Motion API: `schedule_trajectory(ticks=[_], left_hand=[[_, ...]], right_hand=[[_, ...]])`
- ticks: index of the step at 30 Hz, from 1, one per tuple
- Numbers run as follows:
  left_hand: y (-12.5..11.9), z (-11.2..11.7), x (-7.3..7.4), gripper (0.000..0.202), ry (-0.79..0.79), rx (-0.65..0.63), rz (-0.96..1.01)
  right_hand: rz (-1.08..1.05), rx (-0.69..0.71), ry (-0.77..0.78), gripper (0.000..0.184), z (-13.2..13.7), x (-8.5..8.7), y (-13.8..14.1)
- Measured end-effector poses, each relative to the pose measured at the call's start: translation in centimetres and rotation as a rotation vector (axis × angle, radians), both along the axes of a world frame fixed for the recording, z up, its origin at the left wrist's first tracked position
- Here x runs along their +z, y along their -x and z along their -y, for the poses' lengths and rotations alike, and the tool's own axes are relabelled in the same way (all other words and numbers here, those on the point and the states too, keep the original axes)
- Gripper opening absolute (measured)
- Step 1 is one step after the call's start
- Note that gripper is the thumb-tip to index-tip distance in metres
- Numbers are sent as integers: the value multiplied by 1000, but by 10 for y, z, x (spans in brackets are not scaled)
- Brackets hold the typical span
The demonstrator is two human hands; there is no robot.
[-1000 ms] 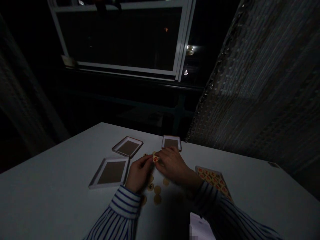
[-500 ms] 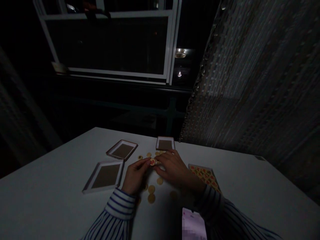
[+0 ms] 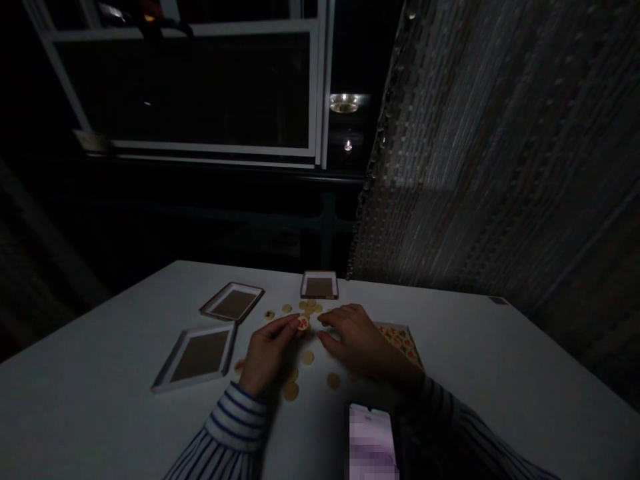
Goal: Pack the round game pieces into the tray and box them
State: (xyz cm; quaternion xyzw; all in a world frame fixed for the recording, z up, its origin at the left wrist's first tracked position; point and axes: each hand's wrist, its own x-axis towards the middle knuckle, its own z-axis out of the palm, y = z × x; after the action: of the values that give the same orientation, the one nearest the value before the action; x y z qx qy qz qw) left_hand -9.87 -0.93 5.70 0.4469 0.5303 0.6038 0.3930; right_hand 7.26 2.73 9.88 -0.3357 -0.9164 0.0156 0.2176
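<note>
- Closest in, one phone (image 3: 373, 427) with a lit screen, lying on one white table (image 3: 100, 380).
- On the forearms, two striped sleeves (image 3: 237, 420), blue on white.
- Past the phone, two plain discs (image 3: 291, 391) touching each other; one lone disc (image 3: 333, 380) to their right; one middle disc (image 3: 308, 358) farther up, between the hands.
- Just left of the left hand (image 3: 264, 353), one red-marked disc (image 3: 239, 366), partly hidden.
- In the left hand, one held disc (image 3: 303, 324), pinched between thumb and forefinger above the middle of the table, red marking in sight.
- Just right of that, one right hand (image 3: 353, 341), loosely opened, thumb apart from curved fingers, fingertips clear of the held disc.
- Beside the right forearm, one filled tray (image 3: 415, 339) of marked discs, partly covered and too dim for a count.
- Beyond, three shallow trays with brown bottoms: one near-left tray (image 3: 203, 355), one far-left tray (image 3: 233, 303), one back tray (image 3: 320, 287).
- Between these, one dark-marked disc (image 3: 269, 315), one pale disc (image 3: 287, 308) and one cluster (image 3: 311, 307) of at least four.
- Farthest, one beaded curtain (image 3: 450, 167) at right, one white-framed window (image 3: 315, 87), two lights (image 3: 345, 103) beside the frame.
</note>
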Motion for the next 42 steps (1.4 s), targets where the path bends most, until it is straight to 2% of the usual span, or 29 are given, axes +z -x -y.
schedule_trajectory(ticks=[14, 20, 29, 32, 38, 42], left_hand=[[-34, -5, 3, 35, 3, -54, 8], [-48, -9, 0, 35, -4, -85, 12], [-71, -16, 8, 34, -10, -66, 66], [-76, -22, 2, 35, -25, -68, 67], [-84, -26, -19, 34, -42, 23, 19], [-87, -24, -27, 33, -19, 10, -1]], right_hand=[[-37, -89, 71, 27, -4, -18, -31], [-56, -108, 101, 28, -3, -16, -41], [-90, -148, 181, 31, -3, -13, -54], [-102, -163, 188, 30, -3, -15, -58], [-116, -203, 207, 30, -9, -21, -66], [-120, -205, 225, 30, -11, -23, -67]])
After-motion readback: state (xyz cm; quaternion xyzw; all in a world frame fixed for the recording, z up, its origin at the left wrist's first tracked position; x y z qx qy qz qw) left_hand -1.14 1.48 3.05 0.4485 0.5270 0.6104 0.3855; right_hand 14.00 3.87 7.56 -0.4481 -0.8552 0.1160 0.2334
